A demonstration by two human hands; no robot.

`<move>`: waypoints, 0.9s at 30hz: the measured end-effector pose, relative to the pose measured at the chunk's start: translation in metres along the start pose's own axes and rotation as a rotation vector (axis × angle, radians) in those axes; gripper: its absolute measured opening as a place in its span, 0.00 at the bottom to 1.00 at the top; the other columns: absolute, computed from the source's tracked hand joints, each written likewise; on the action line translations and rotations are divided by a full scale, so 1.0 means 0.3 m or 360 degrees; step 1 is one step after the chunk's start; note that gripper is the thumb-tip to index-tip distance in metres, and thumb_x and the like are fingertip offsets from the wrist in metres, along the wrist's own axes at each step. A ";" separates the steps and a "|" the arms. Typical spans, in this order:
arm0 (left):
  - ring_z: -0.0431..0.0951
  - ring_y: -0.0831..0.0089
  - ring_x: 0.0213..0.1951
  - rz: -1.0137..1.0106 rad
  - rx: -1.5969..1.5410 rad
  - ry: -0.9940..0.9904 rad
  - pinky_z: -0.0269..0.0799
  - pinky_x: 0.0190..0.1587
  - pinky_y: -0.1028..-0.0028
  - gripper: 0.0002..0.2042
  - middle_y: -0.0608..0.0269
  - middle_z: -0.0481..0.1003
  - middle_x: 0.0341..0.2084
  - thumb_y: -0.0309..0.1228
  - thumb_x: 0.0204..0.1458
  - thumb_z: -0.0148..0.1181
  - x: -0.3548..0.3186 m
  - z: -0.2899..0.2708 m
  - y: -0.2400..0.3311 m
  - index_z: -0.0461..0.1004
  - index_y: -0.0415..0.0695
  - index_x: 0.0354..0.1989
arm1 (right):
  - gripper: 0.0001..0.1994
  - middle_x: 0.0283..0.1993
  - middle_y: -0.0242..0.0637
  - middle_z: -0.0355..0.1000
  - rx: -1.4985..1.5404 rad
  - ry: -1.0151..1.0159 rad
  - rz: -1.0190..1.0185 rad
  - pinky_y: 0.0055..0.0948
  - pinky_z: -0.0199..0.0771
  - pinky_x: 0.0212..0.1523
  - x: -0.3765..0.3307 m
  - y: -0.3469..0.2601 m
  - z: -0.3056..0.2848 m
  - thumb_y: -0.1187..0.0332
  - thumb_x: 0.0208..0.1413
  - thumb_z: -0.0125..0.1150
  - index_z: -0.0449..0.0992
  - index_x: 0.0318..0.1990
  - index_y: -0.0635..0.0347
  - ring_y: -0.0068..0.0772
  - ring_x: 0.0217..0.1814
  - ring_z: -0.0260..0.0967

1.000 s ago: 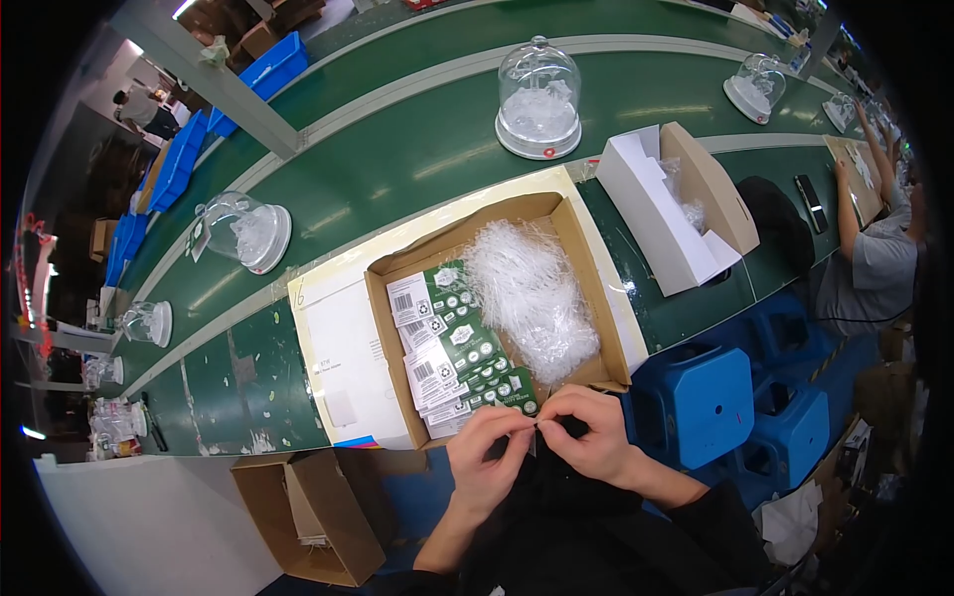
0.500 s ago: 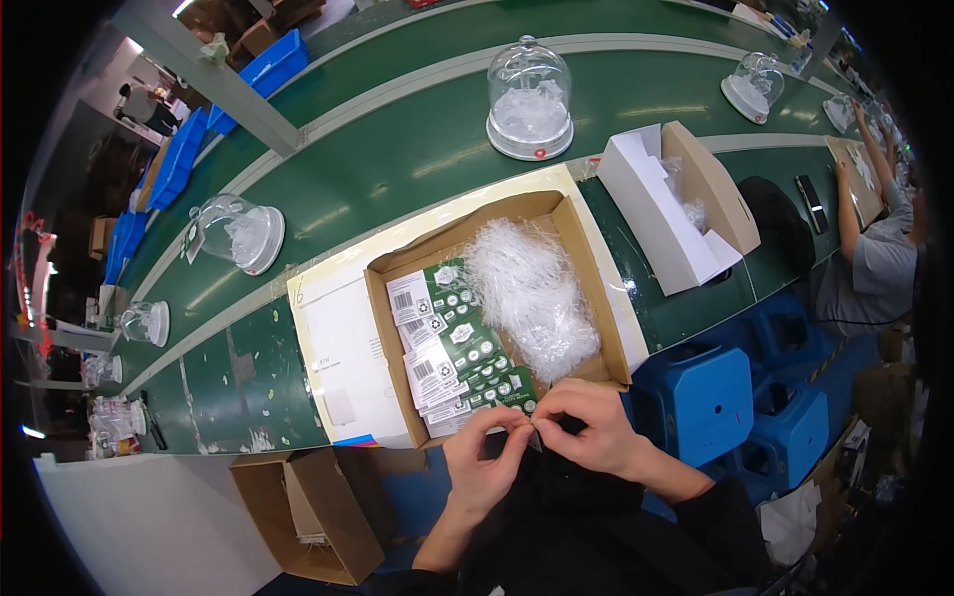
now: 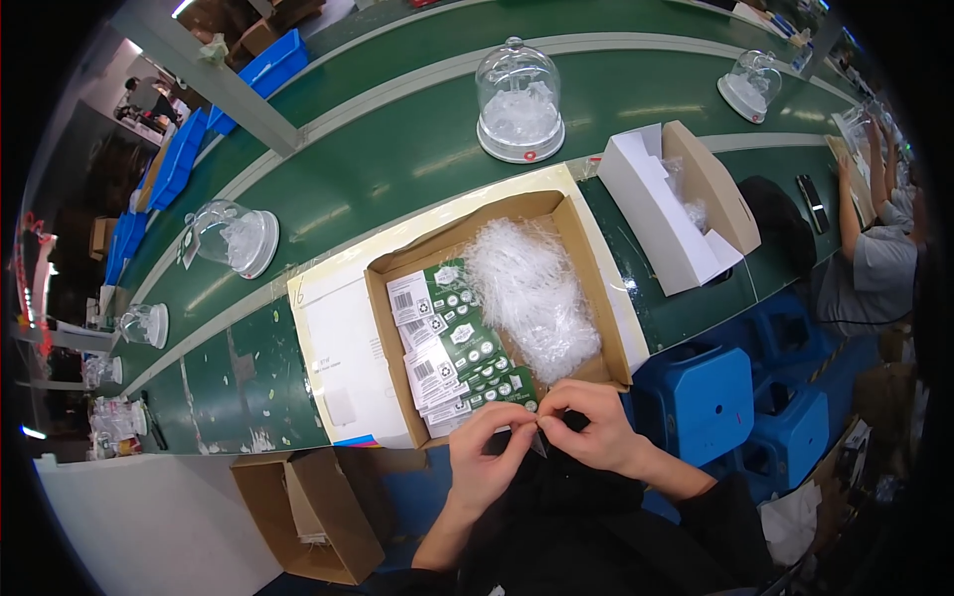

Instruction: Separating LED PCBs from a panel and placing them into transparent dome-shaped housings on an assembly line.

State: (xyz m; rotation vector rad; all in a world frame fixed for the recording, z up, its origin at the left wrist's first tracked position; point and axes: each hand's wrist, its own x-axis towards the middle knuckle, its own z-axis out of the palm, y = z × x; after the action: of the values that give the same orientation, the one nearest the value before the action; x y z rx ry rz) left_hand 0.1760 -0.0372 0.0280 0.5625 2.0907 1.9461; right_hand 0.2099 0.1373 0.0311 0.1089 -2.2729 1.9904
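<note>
My left hand and my right hand meet at the near edge of a shallow cardboard tray. Thumb and forefinger of each are pinched together, fingertips nearly touching, on something too small and thin to make out. In the tray's left half lie overlapping green and white printed cards. A loose heap of clear plastic strands fills much of the right half. The tray rests on a pale sheet of card on the green bench.
Clear domes on white bases, one centre, one left, stand on the green conveyor. Right of the tray sits an open white carton. Blue stools stand below the bench; a cardboard box is at lower left. Another person works far right.
The domes on the conveyor have shifted slightly left. My hands have moved a little to the right, still pinched together. The far-right person's hands have moved.
</note>
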 end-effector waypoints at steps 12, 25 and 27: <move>0.77 0.72 0.33 0.0093 0.0206 -0.0265 0.72 0.38 0.77 0.07 0.60 0.77 0.30 0.14 0.46 0.62 0.090 -0.051 0.070 0.76 0.36 0.34 | 0.06 0.30 0.37 0.74 -0.0337 0.0042 -0.0332 0.27 0.73 0.30 0.041 -0.025 -0.026 0.78 0.45 0.66 0.76 0.32 0.62 0.34 0.29 0.74; 0.78 0.72 0.32 0.0104 0.0075 -0.0389 0.73 0.36 0.76 0.07 0.59 0.77 0.30 0.16 0.46 0.62 0.148 -0.092 0.093 0.76 0.36 0.34 | 0.07 0.26 0.34 0.73 -0.0412 -0.0022 -0.0494 0.26 0.73 0.26 0.104 -0.063 -0.041 0.79 0.41 0.67 0.75 0.29 0.60 0.31 0.25 0.74; 0.78 0.71 0.32 0.0179 0.0098 -0.0402 0.73 0.36 0.76 0.07 0.58 0.77 0.30 0.16 0.47 0.62 0.156 -0.099 0.094 0.76 0.36 0.35 | 0.07 0.25 0.33 0.73 -0.0438 -0.0035 -0.0470 0.25 0.73 0.25 0.115 -0.071 -0.038 0.78 0.41 0.66 0.75 0.29 0.60 0.30 0.24 0.74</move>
State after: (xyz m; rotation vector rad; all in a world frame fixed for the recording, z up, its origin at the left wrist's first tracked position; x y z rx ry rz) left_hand 0.1248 -0.0430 0.0630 0.9056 2.0031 1.7650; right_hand 0.1791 0.1466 0.0582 0.4143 -2.3558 1.5284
